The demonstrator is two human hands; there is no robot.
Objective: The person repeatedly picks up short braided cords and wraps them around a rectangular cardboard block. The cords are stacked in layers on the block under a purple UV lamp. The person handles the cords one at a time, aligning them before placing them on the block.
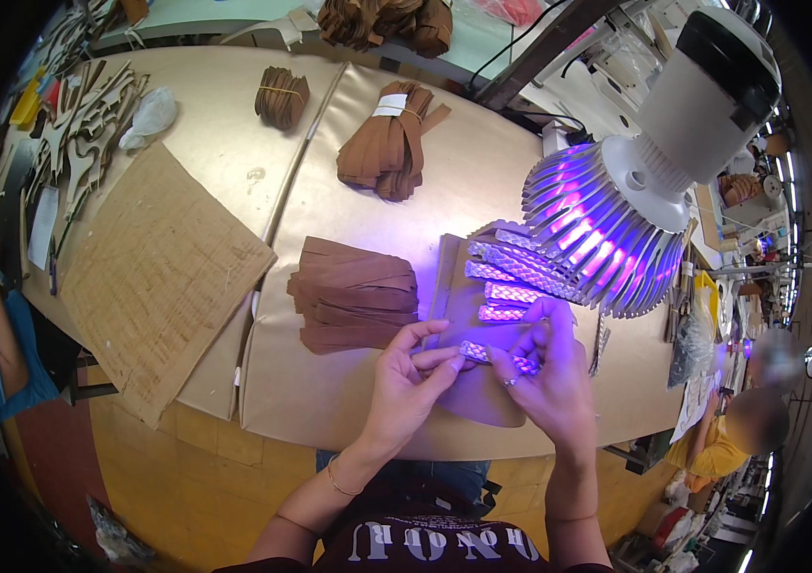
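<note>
A short braided strip (pixel 473 351), lit purple, is stretched between my two hands above the near part of the table. My left hand (pixel 402 384) pinches its left end between thumb and fingers. At the other end, my right hand (pixel 549 368) closes round the strip, hiding part of it. Just beyond my right hand, several braided strips (pixel 525 272) lie side by side on a brown sheet (pixel 463 392). Over their far ends leans a finned lamp (pixel 606 224) that throws purple light. Left of the sheet is a spread stack of flat brown strips (pixel 353 296).
Two tied bundles of brown strips, a large one (pixel 387 143) and a small one (pixel 282 97), lie farther back. A worn cardboard sheet (pixel 162 277) covers the left side, near a clear plastic bag (pixel 150 116). People in blue (pixel 10 353) and yellow (pixel 719 449) are at the sides.
</note>
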